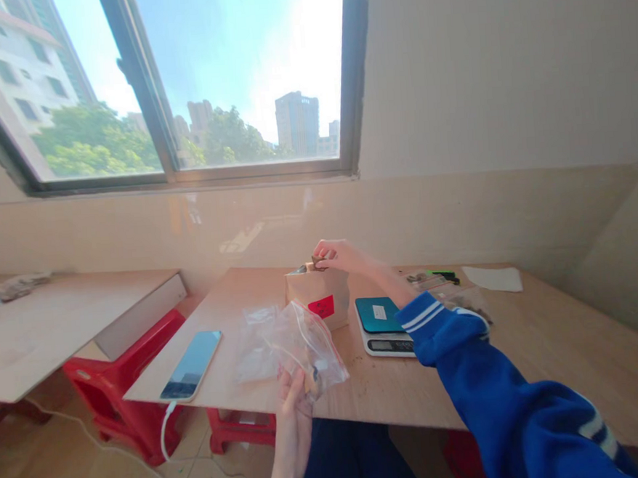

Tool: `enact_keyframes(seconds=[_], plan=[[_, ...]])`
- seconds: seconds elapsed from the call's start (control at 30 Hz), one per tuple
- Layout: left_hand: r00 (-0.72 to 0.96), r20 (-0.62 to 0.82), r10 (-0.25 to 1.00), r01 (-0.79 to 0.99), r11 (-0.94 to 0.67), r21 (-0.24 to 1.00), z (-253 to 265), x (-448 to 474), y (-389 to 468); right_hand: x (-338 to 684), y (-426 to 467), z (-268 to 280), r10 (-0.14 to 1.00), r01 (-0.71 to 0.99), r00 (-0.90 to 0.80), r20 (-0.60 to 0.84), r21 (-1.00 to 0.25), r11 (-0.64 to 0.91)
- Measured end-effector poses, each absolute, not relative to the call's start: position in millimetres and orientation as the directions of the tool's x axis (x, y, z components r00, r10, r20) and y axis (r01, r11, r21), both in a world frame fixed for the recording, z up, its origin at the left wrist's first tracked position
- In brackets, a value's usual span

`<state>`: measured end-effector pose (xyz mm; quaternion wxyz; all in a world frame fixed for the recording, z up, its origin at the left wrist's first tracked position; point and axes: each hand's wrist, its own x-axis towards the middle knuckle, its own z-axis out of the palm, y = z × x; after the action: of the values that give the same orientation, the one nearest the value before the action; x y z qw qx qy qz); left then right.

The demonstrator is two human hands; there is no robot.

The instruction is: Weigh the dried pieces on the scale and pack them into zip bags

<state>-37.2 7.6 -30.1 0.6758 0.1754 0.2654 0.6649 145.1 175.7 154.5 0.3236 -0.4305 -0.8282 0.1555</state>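
Note:
My left hand (293, 401) is closed on a clear zip bag (312, 345) with a red seal line, held over the table's front edge. Something light brown shows inside the bag near my fingers. Behind it stands a brown paper bag (333, 289) with a red label (321, 307) and an open top. My right hand (334, 252) is at the mouth of the paper bag, fingers pinched on a small brown piece (319, 262) whose kind I cannot make out. Another clear plastic bag (255, 345) lies on the table to the left of the held one.
Right of the paper bag is a kitchen scale (382, 325) with a teal plate. Filled plastic bags (459, 298), a green-and-black pen (442, 275) and white paper (493, 278) lie beyond my right arm. A phone (192, 366) on a white cable sits at left, near red stools (126, 383).

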Motion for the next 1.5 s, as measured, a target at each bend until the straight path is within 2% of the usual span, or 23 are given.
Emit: enact_keyframes(seconds=[0.2, 0.37, 0.5, 0.6, 0.73, 0.8, 0.87, 0.97, 1.03, 1.17, 1.3, 1.5], plan=[[-0.013, -0.142, 0.99, -0.814, 0.072, 0.577, -30.0, -36.1, 6.5, 144.6, 173.4, 140.5, 0.722, 0.577, -0.474, 0.505, -0.44, 0.687], [-0.007, -0.141, 0.99, -0.817, 0.075, 0.571, -28.1, -37.3, 5.8, 145.6, 163.0, 141.1, 0.715, 0.622, -0.358, 0.601, -0.417, 0.663], [0.026, -0.102, 0.994, -0.839, 0.077, 0.539, -23.7, -36.4, 3.9, 148.1, 154.6, 142.8, 0.729, 0.671, -0.417, 0.542, -0.358, 0.65], [0.055, -0.096, 0.994, -0.848, 0.097, 0.521, -21.5, -35.5, 2.7, 148.3, 150.7, 137.1, 0.789, 0.741, -0.412, 0.456, -0.336, 0.581], [0.067, -0.095, 0.993, -0.854, 0.106, 0.509, -20.0, -35.8, 0.8, 147.1, 141.8, 136.2, 0.78, 0.779, -0.373, 0.502, -0.286, 0.557], [0.077, -0.092, 0.993, -0.861, 0.113, 0.496, -19.0, -35.9, -0.4, 147.3, 131.4, 142.6, 0.739, 0.728, -0.348, 0.577, -0.331, 0.6], [0.091, -0.103, 0.991, -0.865, 0.13, 0.486, -17.8, -35.5, -1.7, 148.3, 117.0, 149.9, 0.743, 0.602, -0.339, 0.577, -0.473, 0.643], [0.101, -0.102, 0.99, -0.858, 0.138, 0.495, -16.5, -33.9, -3.4, 150.0, 95.3, 151.7, 0.78, 0.379, -0.502, 0.374, -0.716, 0.586], [0.106, -0.077, 0.991, -0.85, 0.13, 0.51, -16.5, -33.0, -4.1, 150.4, 85.6, 142.6, 0.721, 0.313, -0.654, 0.228, -0.786, 0.532], [0.099, -0.071, 0.993, -0.829, 0.122, 0.546, -18.6, -33.8, -3.3, 149.2, 79.3, 109.7, 0.608, 0.241, -0.791, 0.073, -0.876, 0.418], [0.101, -0.077, 0.992, -0.802, 0.127, 0.584, -20.5, -35.5, -1.8, 149.6, 77.7, 87.9, 0.622, 0.227, -0.783, 0.02, -0.921, 0.316], [0.094, -0.044, 0.995, -0.771, 0.101, 0.629, -19.6, -32.0, -1.5, 153.9, 71.6, 89.5, 0.512, 0.266, -0.859, 0.015, -0.842, 0.469]])
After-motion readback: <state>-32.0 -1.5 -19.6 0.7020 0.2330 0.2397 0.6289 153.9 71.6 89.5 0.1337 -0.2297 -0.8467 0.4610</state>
